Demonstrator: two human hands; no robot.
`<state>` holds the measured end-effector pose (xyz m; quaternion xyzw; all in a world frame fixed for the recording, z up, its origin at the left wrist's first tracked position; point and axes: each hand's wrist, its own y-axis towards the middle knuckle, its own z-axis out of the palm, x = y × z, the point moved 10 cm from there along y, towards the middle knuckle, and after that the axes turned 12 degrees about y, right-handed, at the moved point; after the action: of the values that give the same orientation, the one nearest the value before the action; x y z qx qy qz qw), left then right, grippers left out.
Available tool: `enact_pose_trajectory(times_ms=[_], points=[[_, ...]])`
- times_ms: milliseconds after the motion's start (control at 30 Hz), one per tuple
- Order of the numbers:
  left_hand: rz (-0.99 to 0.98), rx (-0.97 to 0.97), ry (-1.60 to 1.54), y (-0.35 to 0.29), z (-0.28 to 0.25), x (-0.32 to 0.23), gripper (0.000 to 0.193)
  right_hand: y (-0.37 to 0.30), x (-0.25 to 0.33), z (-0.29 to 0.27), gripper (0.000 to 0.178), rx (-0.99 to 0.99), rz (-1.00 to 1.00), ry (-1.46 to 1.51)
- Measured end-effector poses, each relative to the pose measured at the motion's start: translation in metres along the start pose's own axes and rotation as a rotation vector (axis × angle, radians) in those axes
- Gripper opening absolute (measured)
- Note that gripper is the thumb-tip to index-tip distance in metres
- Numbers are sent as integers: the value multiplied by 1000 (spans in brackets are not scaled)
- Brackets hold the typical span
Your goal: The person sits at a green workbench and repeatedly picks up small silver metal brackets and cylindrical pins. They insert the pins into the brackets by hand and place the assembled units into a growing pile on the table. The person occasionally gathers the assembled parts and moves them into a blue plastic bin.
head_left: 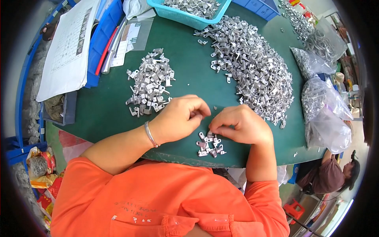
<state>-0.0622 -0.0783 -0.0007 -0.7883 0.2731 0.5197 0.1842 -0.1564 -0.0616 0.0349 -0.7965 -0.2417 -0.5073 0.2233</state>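
My right hand is closed in a pinch at the top of a small heap of metal brackets, its fingertips on one bent bracket. Level with it, my left hand has its fingers curled in toward the thumb; whatever they hold, if anything, is hidden. Beyond the left hand lies a mid-sized pile of silvery brackets. A much larger pile of small brackets with holes spreads beyond my right hand. One tiny loose piece rests between the hands.
A turquoise basket of brackets stands at the far side of the green table. Blue bins, paper sheets and red-handled tools sit around it. Clear bags of parts line the right edge. Another person is at far right.
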Motion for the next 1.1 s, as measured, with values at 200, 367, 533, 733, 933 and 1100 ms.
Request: enact_pose_trajectory(times_ms=[200,367,533,733,933,1100], points=[[98,88,179,0,8,-13,15,14,11,-52,14,-693,-114,-973],[-124,-48,-225,1,-1,7,28,12,7,-50,15,-653,-283,-466],[-193,-145,-522,1,-15,15,24,12,-7,-26,10,-492,-195,238],[-160,-152,-533,1,-16,11,23,12,-36,-20,15,-443,18,617],[-193,-135,-537,0,-14,13,21,14,-37,-14,17,-366,92,727],[-135,-138,-443,-1,-15,11,9,10,-22,-15,9,-310,72,510]])
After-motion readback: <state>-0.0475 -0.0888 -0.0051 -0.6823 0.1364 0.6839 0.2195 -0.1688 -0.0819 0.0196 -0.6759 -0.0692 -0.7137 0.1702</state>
